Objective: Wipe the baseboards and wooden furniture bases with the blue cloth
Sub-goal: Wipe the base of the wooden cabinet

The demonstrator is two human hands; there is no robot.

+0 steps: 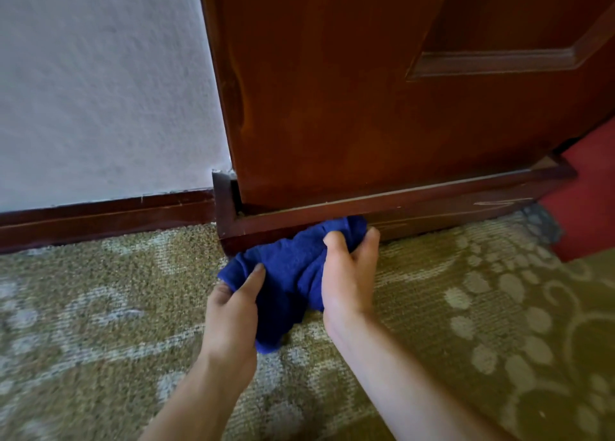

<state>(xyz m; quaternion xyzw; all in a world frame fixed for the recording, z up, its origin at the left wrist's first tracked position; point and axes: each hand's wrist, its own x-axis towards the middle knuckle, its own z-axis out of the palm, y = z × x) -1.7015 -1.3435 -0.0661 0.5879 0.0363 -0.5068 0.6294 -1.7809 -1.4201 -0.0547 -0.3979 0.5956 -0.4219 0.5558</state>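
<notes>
Far left of frame: the baseboard (100, 219) runs dark along the foot of the white wall (100, 84), meeting the patterned carpet (83, 307). No cloth on it yet; I judge it is waiting its turn.

Centre, low: my left hand (233, 311) pinches the near left edge of the blue cloth (286, 274), thumb on top, fingers tucked under.

The cloth is bunched against the front face of the wooden furniture base (416, 207), near its left corner, its tail trailing on the carpet.

Right of centre: my right hand (347, 274) grips the upper bunch, fingers curled over it, pressing it to the plinth.

Step in hand, as I read it: wiping the cabinet (332, 91) plinth. Next move calls for a steady sideways stroke along that face, holding pressure, rightward toward the red floor covering (589, 207).
</notes>
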